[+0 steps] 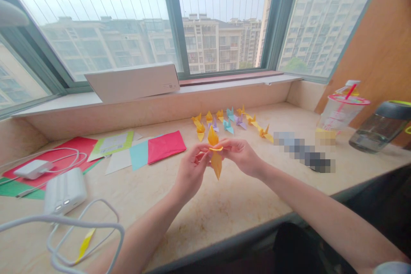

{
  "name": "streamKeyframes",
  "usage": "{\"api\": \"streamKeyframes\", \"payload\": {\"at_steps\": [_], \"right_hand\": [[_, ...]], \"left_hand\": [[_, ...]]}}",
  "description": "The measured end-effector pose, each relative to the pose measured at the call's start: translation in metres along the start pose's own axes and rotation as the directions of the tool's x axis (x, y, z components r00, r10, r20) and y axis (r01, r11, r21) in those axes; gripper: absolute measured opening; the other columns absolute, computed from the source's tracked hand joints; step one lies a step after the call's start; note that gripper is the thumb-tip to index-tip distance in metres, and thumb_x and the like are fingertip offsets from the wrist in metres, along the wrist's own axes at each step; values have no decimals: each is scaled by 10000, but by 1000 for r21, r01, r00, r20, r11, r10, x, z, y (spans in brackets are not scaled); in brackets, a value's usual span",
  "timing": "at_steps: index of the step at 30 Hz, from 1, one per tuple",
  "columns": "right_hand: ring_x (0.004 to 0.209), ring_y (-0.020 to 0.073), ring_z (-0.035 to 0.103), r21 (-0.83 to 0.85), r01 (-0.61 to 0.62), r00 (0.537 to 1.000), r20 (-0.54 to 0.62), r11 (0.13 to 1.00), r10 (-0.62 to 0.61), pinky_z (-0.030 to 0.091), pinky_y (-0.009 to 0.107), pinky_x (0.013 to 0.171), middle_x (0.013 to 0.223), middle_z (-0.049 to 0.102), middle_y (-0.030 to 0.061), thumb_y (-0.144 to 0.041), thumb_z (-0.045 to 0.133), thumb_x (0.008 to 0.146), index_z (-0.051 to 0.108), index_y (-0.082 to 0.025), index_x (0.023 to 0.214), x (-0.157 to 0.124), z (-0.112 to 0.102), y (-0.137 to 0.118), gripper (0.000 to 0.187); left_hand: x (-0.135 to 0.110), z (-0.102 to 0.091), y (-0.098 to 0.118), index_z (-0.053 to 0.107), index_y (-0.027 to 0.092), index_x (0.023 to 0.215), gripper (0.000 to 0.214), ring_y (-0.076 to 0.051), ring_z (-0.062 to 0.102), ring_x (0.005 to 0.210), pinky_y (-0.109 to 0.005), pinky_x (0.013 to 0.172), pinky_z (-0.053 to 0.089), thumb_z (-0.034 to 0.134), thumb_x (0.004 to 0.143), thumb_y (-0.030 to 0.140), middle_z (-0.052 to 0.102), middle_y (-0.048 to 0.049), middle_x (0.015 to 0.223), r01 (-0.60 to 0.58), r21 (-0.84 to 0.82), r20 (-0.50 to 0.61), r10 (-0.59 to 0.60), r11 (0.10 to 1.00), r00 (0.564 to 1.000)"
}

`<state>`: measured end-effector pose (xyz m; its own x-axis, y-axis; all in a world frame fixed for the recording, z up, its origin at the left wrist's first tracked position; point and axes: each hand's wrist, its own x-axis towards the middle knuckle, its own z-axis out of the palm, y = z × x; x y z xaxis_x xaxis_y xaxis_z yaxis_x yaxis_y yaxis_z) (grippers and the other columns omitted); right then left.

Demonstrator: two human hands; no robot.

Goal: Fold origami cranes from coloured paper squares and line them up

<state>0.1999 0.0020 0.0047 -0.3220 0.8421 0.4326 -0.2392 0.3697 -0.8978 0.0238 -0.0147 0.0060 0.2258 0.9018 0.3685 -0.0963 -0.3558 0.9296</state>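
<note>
Between my two hands, a little above the stone counter, is a yellow origami crane (216,163). My left hand (194,167) pinches its left side with thumb and fingers. On the opposite side my right hand (242,156) grips it the same way. One yellow point rises above the fingers and a longer one hangs below them. Just behind stand several finished paper cranes in rows: a yellow crane (201,129), a blue crane (228,126), a purple crane (240,121) and others.
Coloured paper lies left, including a red packet (167,146). A white power bank (66,190), a charger (34,168) and looping cables (118,227) occupy the near left. On the right are a plastic cup (340,113) and a dark bottle (375,130). A white box (135,81) sits on the sill.
</note>
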Motion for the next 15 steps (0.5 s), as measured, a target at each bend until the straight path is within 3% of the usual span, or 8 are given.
{"api": "streamKeyframes", "payload": {"at_steps": [5, 10, 15], "right_hand": [[834, 154, 617, 6, 31, 999, 39, 999, -31, 535, 311, 732, 948, 659, 27, -338, 729, 826, 803, -279, 870, -2, 0, -3, 104], [872, 172, 633, -40, 42, 999, -5, 998, -42, 560, 320, 739, 962, 668, 37, -348, 726, 821, 809, -290, 842, -4, 1, -5, 104], [946, 186, 644, -78, 66, 998, -21, 995, -67, 551, 351, 864, 1004, 675, 39, -365, 739, 811, 812, -303, 844, -4, 1, -1, 102]], "left_hand": [[0, -1, 3, 643, 172, 912, 198, -191, 720, 742, -290, 639, 579, 680, 862, 361, 726, -44, 813, -22, -46, 0, 22, 999, 1000], [-1, 0, 7, 665, 173, 901, 185, -178, 709, 738, -286, 650, 586, 676, 849, 350, 725, -39, 812, -10, -19, -22, 10, 1000, 1000], [-3, 2, 10, 648, 173, 911, 228, -175, 707, 749, -276, 627, 590, 620, 889, 398, 720, -37, 829, 31, -51, -19, -32, 998, 999]]}}
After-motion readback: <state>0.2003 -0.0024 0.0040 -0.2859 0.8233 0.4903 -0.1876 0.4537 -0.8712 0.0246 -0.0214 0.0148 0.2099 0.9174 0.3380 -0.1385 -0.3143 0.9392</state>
